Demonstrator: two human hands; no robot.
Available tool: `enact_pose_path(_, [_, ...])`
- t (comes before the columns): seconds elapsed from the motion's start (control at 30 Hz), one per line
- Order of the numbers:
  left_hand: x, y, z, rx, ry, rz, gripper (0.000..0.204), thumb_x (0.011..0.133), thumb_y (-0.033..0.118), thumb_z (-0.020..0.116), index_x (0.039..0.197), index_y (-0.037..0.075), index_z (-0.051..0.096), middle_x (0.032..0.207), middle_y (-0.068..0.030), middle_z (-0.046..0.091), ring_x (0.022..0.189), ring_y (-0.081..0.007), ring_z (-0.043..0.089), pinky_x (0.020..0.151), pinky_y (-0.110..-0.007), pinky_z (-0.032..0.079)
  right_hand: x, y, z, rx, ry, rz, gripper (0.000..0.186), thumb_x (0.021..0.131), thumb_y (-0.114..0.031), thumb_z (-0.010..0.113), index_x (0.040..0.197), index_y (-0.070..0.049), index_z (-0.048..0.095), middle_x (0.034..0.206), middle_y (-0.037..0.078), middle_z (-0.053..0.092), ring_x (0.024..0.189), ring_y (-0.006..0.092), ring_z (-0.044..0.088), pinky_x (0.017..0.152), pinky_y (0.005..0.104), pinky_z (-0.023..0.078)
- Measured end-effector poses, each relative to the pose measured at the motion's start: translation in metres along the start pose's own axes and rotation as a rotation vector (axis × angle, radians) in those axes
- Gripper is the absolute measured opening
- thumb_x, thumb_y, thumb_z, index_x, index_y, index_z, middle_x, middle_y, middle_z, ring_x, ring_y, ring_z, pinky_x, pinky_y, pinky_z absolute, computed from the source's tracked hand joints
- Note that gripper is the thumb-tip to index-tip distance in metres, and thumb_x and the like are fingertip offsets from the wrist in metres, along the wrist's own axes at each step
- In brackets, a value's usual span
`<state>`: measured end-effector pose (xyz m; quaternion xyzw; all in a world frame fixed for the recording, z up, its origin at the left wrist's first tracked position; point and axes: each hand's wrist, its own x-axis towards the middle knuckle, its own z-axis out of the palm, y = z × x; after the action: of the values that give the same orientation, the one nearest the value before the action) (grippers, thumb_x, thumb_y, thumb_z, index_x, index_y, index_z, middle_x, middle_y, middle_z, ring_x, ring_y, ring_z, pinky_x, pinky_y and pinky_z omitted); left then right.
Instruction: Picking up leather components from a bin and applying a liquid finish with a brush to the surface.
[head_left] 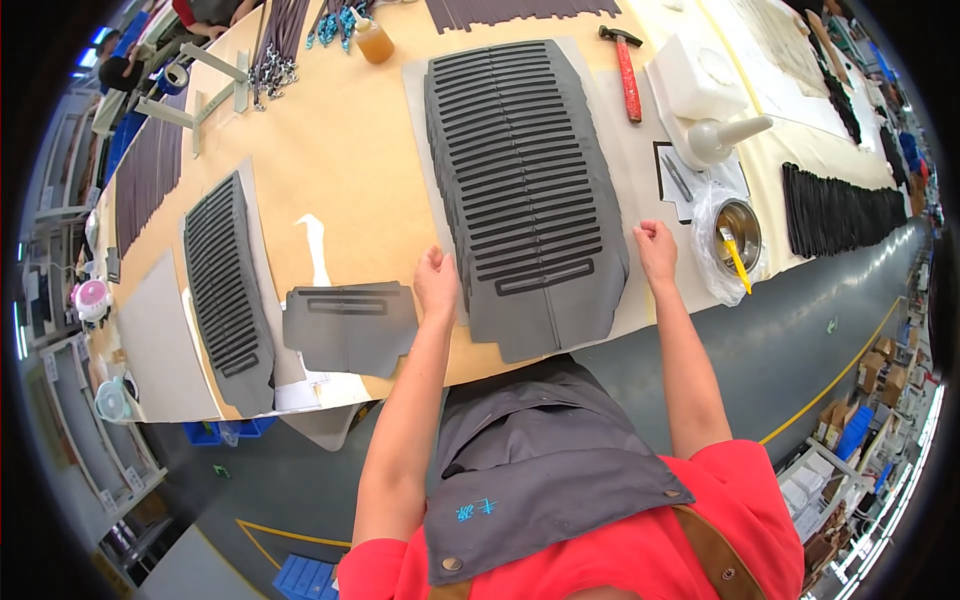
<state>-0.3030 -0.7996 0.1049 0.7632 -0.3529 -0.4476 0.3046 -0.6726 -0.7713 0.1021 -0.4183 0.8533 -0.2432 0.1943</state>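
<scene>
A tall overlapped stack of dark grey sheet panels (582, 225), fanned so that rows of black strips show, lies in front of me on pale sheeting. My left hand (437, 282) is beside the lower left edge of this stack, fingers curled closed. Across from it, my right hand (657, 250) hovers just off the stack's right edge, its fingers bent in towards the thumb. Nothing shows sticking out of either hand. Left of my left wrist lies a single grey panel (345, 338) with a black-outlined slot.
Further left is a second fanned stack (228, 280). To the right are a red-handled hammer (630, 85), a white plastic container (700, 80), tweezers (677, 178) and a metal bowl (745, 225) with a yellow-handled brush (738, 262). An amber bottle (374, 42) stands at the back.
</scene>
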Motion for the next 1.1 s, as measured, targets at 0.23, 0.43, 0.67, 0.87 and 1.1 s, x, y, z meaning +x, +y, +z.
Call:
enact_pose_path(0.23, [0.024,-0.007,-0.007,-0.088,-0.026,-0.076,0.026,0.087,0.014,0.067,0.108,-0.001,0.065,0.091,-0.0043,0.065,0.078,-0.0107,0.06,0.069,-0.025,0.05,0.01,0.009,0.003,0.043,-0.003,0.03,0.024,0.083,-0.025,0.068,0.092,-0.002,0.067,0.081,0.01,0.068,0.076,0.021,0.065,0.072,0.0328,0.049])
enact_pose_path(0.43, [0.035,-0.005,-0.003,-0.049,0.026,-0.089,0.024,0.082,0.017,0.071,0.098,-0.002,0.071,0.088,-0.0083,0.071,0.078,-0.0134,0.065,0.073,-0.028,0.05,0.017,0.009,0.01,0.063,0.012,0.014,0.024,0.083,-0.025,0.067,0.09,-0.001,0.067,0.082,0.011,0.068,0.076,0.0213,0.065,0.072,0.0332,0.049])
enact_pose_path(0.67, [0.024,0.004,0.002,-0.01,0.144,0.192,0.036,0.081,0.024,0.076,0.105,0.001,0.064,0.09,-0.0041,0.063,0.073,-0.0122,0.056,0.066,-0.027,0.048,0.038,0.032,0.007,-0.02,0.19,-0.32,0.03,0.084,-0.026,0.068,0.102,-0.002,0.062,0.094,0.013,0.061,0.09,0.0253,0.059,0.077,0.0373,0.048])
enact_pose_path(0.87, [-0.133,0.154,-0.025,-0.248,-0.615,0.635,0.021,0.085,0.011,0.069,0.105,0.005,0.065,0.099,-0.0061,0.063,0.089,-0.0167,0.061,0.079,-0.029,0.049,-0.051,-0.141,0.016,0.319,-0.101,-0.438,0.019,0.089,-0.014,0.064,0.105,-0.003,0.061,0.096,0.01,0.059,0.087,0.021,0.058,0.074,0.0317,0.048])
enact_pose_path(1.1, [-0.285,0.221,-0.082,-0.732,-1.189,0.999,0.025,0.077,0.023,0.067,0.094,0.004,0.066,0.087,-0.0107,0.064,0.091,-0.0283,0.059,0.079,-0.043,0.048,-0.154,-0.229,0.124,0.295,-0.764,-0.747,0.018,0.086,-0.011,0.065,0.102,-0.004,0.061,0.097,0.011,0.061,0.089,0.0292,0.06,0.077,0.0374,0.049])
